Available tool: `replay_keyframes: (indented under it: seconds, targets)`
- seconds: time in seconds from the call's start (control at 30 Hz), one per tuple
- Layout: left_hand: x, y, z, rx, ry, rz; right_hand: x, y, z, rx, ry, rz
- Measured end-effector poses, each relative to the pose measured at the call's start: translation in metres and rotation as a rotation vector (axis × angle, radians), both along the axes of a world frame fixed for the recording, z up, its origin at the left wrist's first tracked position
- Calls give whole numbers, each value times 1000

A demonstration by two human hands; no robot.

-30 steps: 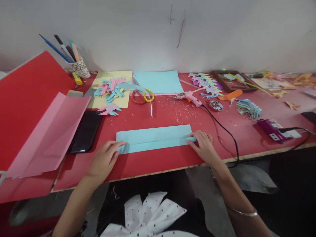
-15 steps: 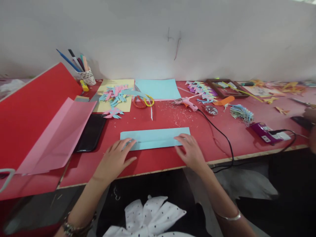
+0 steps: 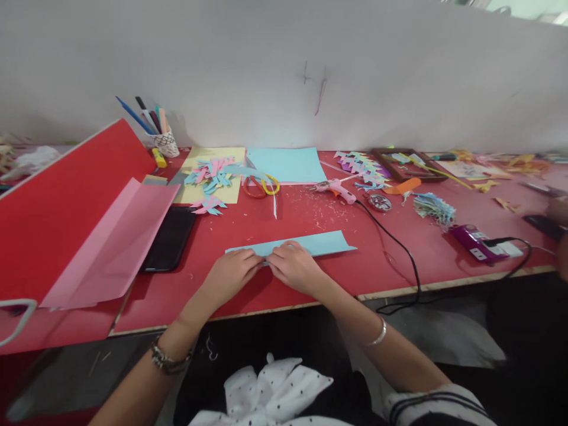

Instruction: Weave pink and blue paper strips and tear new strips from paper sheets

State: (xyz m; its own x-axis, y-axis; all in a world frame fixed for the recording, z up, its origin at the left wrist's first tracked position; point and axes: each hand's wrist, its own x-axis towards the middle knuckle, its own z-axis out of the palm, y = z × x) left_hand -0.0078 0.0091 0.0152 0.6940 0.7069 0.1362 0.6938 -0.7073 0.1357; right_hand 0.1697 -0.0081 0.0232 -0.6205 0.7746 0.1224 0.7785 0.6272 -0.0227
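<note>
A strip of light blue paper (image 3: 326,242) lies near the table's front edge, its near side raised in a fold toward the right. My left hand (image 3: 235,272) is closed on the paper's near edge, left of its middle. Right beside it, my right hand (image 3: 293,264) grips the same edge, fingers curled over the paper. The two hands nearly touch, and they hide part of the folded edge. Behind the strip are scissors (image 3: 271,186) with red and yellow handles and a pink glue gun (image 3: 338,189) with a black cord.
Cut paper pieces (image 3: 208,177) lie on a yellow sheet at back left. A black phone-like slab (image 3: 171,239) and pink paper (image 3: 110,248) are at left. A purple socket box (image 3: 477,244) stands at right, near another person's hand (image 3: 560,212). The table's front edge (image 3: 284,307) is close.
My right hand has moved left along the strip to beside my left hand. Both have closed on the near edge, and the strip, lying flat before, now has its near side lifted.
</note>
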Motion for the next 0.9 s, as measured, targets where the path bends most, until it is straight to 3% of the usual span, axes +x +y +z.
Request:
replay_keyframes:
  seconds: [0.2,0.53,0.9]
  targets:
    - [-6,8,4,-171,-5,113,-12,19,2,-156,10,-16]
    - [-1,6,3,-224,15,238,-22,31,-8,-162,93,-21]
    - [-3,11,7,-380,-97,246,24,42,-13,-182,149,53]
